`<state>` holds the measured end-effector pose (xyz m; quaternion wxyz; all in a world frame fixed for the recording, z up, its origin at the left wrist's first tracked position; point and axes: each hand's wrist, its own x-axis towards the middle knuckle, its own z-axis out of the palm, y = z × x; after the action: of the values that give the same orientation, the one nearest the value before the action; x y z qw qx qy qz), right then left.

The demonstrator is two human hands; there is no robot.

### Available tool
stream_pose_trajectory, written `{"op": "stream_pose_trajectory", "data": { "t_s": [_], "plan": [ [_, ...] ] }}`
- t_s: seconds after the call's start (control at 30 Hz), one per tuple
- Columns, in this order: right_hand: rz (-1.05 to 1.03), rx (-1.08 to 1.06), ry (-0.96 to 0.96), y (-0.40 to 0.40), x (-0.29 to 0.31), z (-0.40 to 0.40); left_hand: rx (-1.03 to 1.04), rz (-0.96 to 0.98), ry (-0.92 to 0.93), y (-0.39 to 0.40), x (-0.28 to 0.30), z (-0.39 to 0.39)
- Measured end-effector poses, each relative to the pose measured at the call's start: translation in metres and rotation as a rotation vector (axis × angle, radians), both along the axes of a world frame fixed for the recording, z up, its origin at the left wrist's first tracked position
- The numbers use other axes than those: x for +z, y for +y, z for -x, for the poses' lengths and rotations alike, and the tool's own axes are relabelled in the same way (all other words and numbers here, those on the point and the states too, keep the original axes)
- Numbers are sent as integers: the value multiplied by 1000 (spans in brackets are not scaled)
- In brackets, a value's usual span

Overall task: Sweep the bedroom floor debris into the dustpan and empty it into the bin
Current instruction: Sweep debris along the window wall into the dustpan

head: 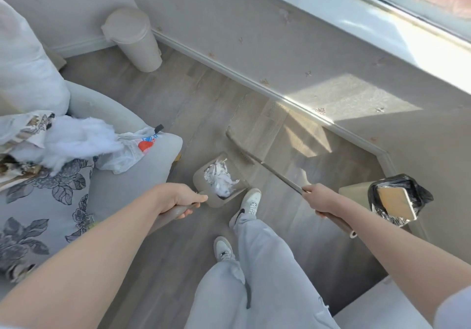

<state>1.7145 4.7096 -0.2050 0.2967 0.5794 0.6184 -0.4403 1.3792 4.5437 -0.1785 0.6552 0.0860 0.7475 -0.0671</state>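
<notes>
A beige dustpan point(201, 174) sits low over the wood floor just ahead of my feet, filled with crumpled white paper debris point(221, 179). My left hand point(179, 200) grips its handle. My right hand point(318, 200) grips the long handle of a broom point(276, 174), whose brush head point(238, 145) rests on the floor just beyond the dustpan. A small bin lined with a black bag point(398, 197) stands at the right, with a tan flat object in it. A tall beige pedal bin point(133, 39) with its lid down stands in the far corner.
A grey armchair point(127, 170) piled with cushions, white stuffing and a plastic bag fills the left. The wall with a white skirting board point(254, 81) and a window sill runs along the right. My two feet in white trainers point(251, 202) stand behind the dustpan.
</notes>
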Motion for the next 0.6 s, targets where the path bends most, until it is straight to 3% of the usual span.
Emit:
{"op": "stream_pose_trajectory", "data": {
  "t_s": [0.17, 0.33, 0.47, 0.6],
  "plan": [
    [-59, 43, -101, -5, -30, 34, 28, 28, 7, -50, 2, 7],
    [125, 134, -67, -60, -39, 64, 90, 73, 9, -73, -10, 12],
    [234, 107, -43, -79, -32, 28, 128, 64, 2, -73, -10, 10],
    [122, 24, -7, -65, -15, 1, 147, 72, -6, -70, -14, 6]
  ]
}}
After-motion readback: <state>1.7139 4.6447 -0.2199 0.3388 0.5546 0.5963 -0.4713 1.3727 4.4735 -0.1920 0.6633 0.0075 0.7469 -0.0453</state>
